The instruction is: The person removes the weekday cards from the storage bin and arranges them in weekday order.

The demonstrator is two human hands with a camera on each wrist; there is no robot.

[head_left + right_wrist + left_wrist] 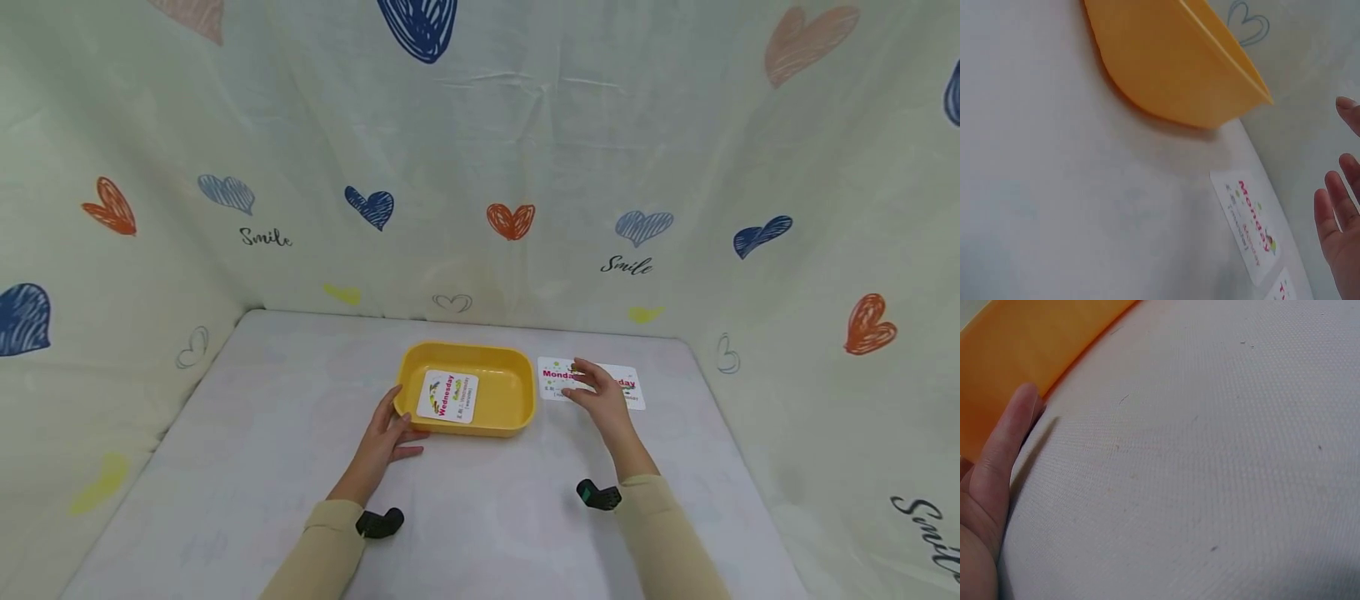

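So the person's left hand (381, 437) is on the near left corner of the yellow tray (493, 398), fingers bent loosely round the rim and wall. Can't tell how hard they're holding it. The head view has the Wednesday card (448, 397) lying inside at the tray's left end, with its writing turned sideways; neither wrist cam catches that one, they only get the tray's outside wall. The left wrist view does show one finger lying pretty much straight against that wall down by the base, plus the weave and little dark flecks of the white worktop (480, 517), which you'd never spot from up top.

Right hand (600, 400) is over by the Monday card (555, 388) and the other card (632, 390), both flat on the worktop just right of the tray. From the head cam it covers the middle, so the second one only reads "day". The right wrist cam has Monday nearly whole and a "T" starting the next word. It also settles the grip question: those fingers (1337, 200) are spread well off the thumb, with nothing between them.
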